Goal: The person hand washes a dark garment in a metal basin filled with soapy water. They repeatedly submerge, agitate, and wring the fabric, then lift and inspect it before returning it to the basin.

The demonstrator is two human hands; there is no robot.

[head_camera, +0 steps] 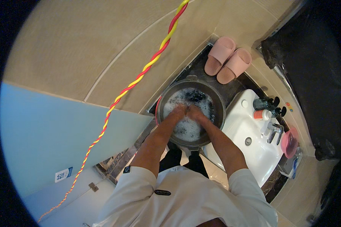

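Observation:
A round, dark grey basin (220, 113) holds sudsy water (189, 132), with dark material showing through the foam at its far side. Both of my hands are together near the middle of the basin, partly under the foam. My left hand (179, 110) and my right hand (193, 112) are close to each other, and their fingers are mostly hidden by suds and water. Whether either one holds anything cannot be told.
A white washbasin (236, 133) with a metal faucet (275, 132) adjoins the basin at right. Dark pump bottles (262, 104), an orange-and-white bottle (262, 115) and a pink bowl (289, 142) line its edge. Pink slippers (228, 61) lie beyond. A twisted red-and-yellow cord (140, 75) crosses the view.

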